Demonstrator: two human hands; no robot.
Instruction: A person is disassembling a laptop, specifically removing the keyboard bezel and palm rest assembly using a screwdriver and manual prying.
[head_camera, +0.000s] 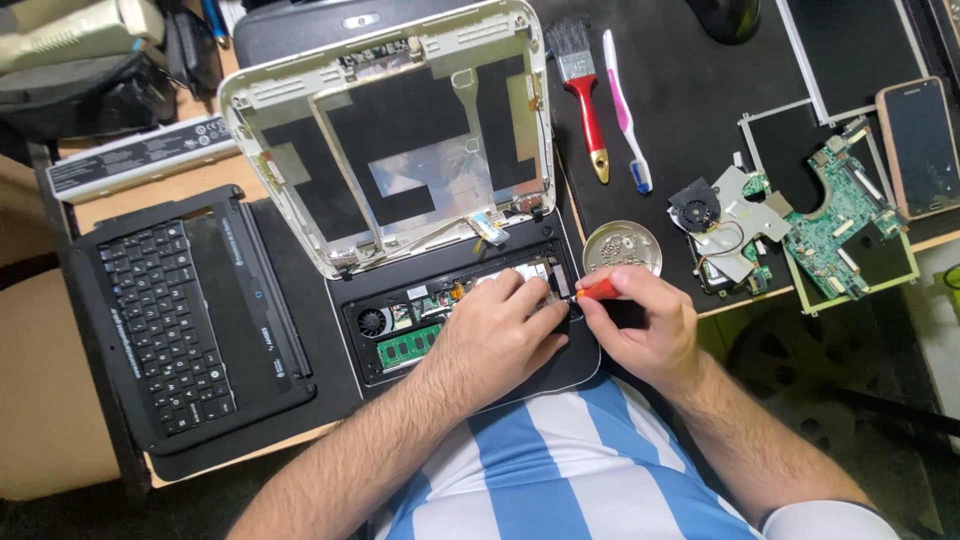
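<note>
Gripping a red-handled screwdriver (600, 289), right hand (640, 325); left hand (495, 335) flat on opened laptop base (400, 330).

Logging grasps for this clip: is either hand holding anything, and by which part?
The right hand grips a screwdriver by its red-orange handle. The left hand rests on the opened laptop base, holding nothing visible.

Person's torso at bottom centre of frame: short-sleeved shirt (560, 470) with vertical stripes, light blue alternating with white. A white sleeve edge (825, 520) shows at lower right of frame. Both forearms bare and hairy; left hand (495, 335) and right hand (645, 325) carry no gloves, rings or watch.
</note>
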